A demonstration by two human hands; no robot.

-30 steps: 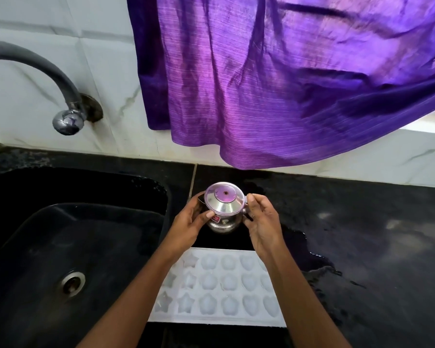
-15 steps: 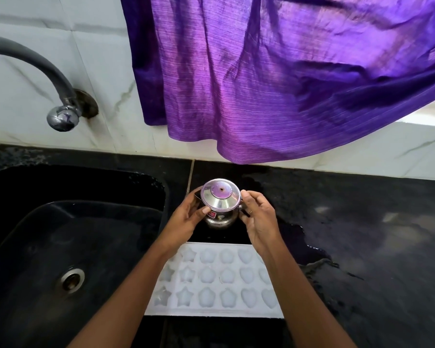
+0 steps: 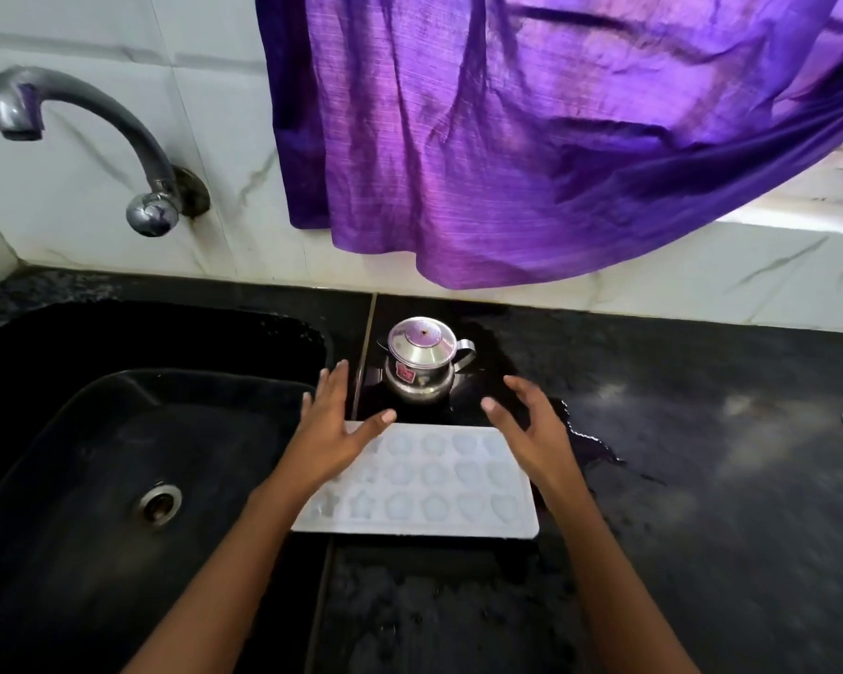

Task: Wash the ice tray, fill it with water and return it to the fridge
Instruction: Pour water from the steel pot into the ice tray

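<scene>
- Ice tray [image 3: 424, 484]: flat on wet black surface [image 3: 702, 454], just right of sink [image 3: 118, 430], in front of lidded steel pot [image 3: 422, 362].
- Left hand [image 3: 334, 425] and right hand [image 3: 531, 425]: both spread, empty, hovering over tray's far corners.
- Moulds look full, hard to confirm.
- Next, probably: grip both short ends, lift level, no flexing, slow carry to fridge.

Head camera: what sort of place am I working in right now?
Most likely a home kitchen: a black sink set into a dark stone counter, a wall tap on marble-look tiles, and an ice tray beside a small steel pot.
</scene>
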